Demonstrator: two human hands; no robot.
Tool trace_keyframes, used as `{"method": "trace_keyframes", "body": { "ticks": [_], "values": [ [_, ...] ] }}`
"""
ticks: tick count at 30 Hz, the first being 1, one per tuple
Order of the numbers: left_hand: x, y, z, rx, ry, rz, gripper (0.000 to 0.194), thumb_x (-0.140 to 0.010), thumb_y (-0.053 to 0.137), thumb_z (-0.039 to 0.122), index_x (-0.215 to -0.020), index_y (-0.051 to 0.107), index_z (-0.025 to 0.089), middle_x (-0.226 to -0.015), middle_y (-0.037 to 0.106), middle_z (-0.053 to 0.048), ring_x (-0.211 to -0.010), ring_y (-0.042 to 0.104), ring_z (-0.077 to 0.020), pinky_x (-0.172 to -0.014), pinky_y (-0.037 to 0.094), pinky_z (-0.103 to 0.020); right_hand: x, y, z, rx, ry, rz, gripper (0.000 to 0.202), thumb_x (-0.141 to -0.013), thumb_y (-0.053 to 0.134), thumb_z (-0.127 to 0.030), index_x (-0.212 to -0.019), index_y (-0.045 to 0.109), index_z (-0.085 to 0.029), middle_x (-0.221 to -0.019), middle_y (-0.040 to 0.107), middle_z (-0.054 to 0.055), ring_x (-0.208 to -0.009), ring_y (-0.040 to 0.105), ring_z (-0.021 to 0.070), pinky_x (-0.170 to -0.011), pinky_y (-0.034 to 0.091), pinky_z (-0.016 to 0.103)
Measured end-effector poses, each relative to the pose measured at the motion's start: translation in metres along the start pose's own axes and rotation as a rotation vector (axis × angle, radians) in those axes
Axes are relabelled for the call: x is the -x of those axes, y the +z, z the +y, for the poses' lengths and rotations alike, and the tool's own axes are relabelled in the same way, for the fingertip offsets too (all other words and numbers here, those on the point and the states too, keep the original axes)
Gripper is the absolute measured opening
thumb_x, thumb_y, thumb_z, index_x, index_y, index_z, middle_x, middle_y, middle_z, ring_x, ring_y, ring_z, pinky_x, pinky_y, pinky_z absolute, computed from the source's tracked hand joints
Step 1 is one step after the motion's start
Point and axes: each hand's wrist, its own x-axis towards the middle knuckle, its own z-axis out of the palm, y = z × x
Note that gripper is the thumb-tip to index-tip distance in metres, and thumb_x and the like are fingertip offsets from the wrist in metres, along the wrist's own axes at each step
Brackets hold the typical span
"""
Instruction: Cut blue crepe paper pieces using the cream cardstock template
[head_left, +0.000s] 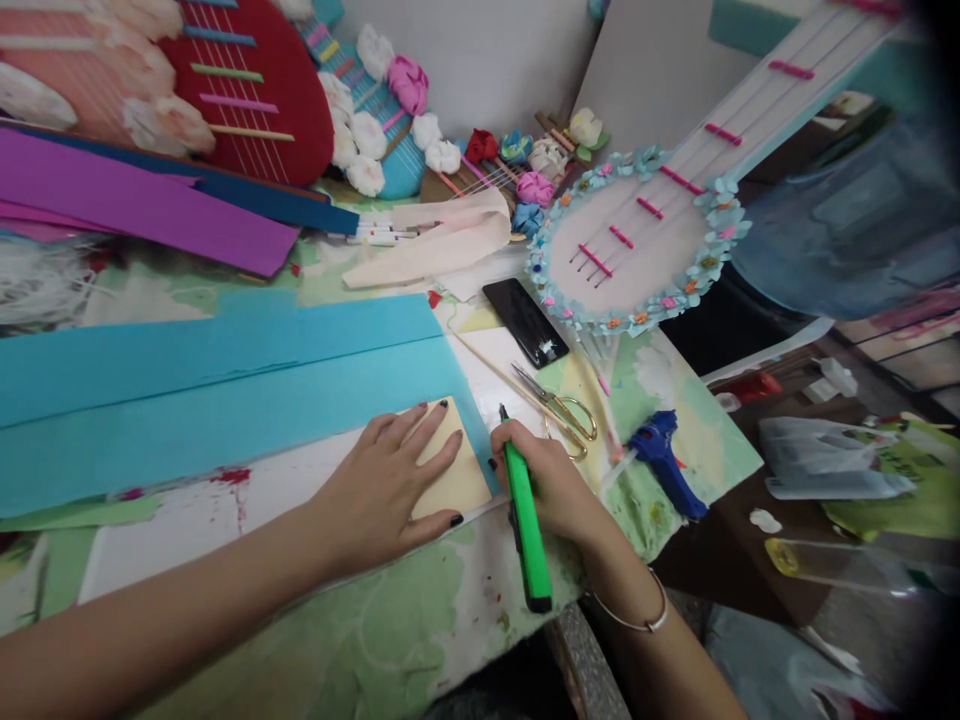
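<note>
My left hand lies flat with its fingers spread on a pale yellow card, pressing it onto a sheet of blue crepe paper. The card's right edge is near the blue sheet's right end. My right hand is closed around a green box cutter, whose tip points away from me, just right of the card. Beyond that hand lie gold-handled scissors, partly open, beside a thin wooden stick.
A black phone and a blue glue gun lie on the table. A flower-edged paper instrument stands at the back right. Purple paper strips and a red decorated instrument fill the back left. Plastic bags lie beyond the table's right edge.
</note>
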Motion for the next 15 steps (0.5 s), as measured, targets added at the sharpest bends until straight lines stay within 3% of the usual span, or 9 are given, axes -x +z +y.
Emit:
{"method": "trace_keyframes", "body": {
  "ticks": [7,15],
  "values": [
    [-0.001,-0.008,0.003,0.056,0.006,0.008,0.071,-0.086,0.053,0.058,-0.14,0.047,0.012,-0.15,0.035,-0.027,-0.133,0.036,-0.0455,-0.102,0.031,-0.057,-0.001,0.003,0.002,-0.012,0.04,0.091,0.017,-0.084,0.054,-0.017,-0.091,0.041,-0.025,-0.064,0.052,-0.007,-0.056,0.05,0.0117,-0.055,0.033,0.022],
    [0.002,-0.017,0.009,0.021,0.04,0.052,0.069,-0.082,0.055,0.056,-0.132,0.055,0.008,-0.138,0.048,-0.029,-0.125,0.044,-0.0467,-0.1,0.036,-0.058,-0.003,0.013,0.006,-0.142,0.105,0.269,0.032,-0.078,0.065,-0.023,-0.092,0.037,-0.026,-0.07,0.062,-0.006,-0.057,0.056,0.0121,-0.059,0.045,0.023]
  ]
}}
